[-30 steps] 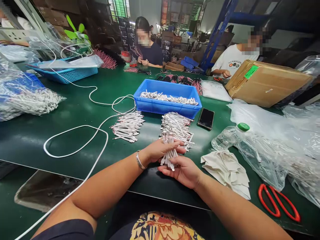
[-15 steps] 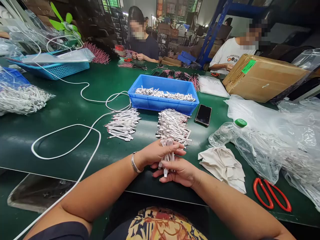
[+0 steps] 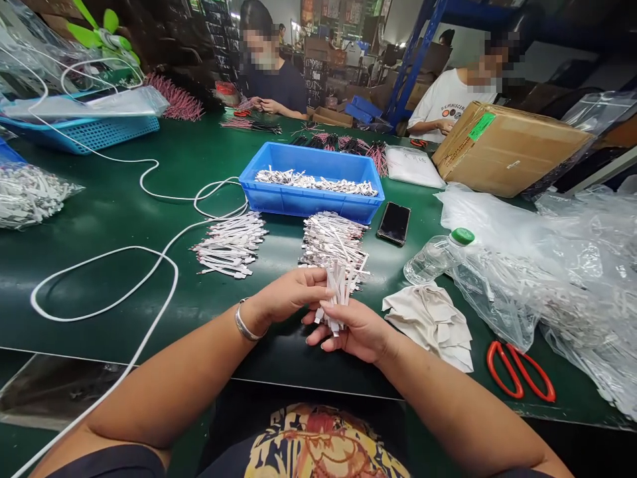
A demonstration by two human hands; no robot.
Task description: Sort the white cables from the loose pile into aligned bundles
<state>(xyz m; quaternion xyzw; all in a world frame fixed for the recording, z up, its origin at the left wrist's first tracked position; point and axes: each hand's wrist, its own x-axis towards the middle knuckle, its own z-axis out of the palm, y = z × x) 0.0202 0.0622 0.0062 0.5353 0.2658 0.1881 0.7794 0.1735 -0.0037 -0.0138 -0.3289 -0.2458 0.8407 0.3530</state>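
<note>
In front of me a bundle of short white cables (image 3: 338, 282) with flat connector ends is held upright between both hands. My right hand (image 3: 361, 325) is closed round its lower part, thumb across the front and fingers behind and below. From the left, my left hand (image 3: 298, 289) pinches the bundle's edge, its fingertips partly hidden by the cables. Just beyond the hands lies a thick pile of the same white cables (image 3: 331, 236). A smaller cable pile (image 3: 231, 242) spreads to its left. Behind both piles stands a blue bin (image 3: 311, 202) with more white cables inside.
A phone (image 3: 394, 223), a clear bottle (image 3: 432, 259), a beige cloth (image 3: 432, 318) and red-handled scissors (image 3: 520, 372) lie to the right, near bagged cables (image 3: 562, 292). A long white cord (image 3: 164, 259) loops across the left. Two people sit opposite, beside a cardboard box (image 3: 507, 149).
My left hand has drawn back to the left from over the bundle, now gripping its edge. The cables stand more upright and fanned. The whole view has shifted slightly.
</note>
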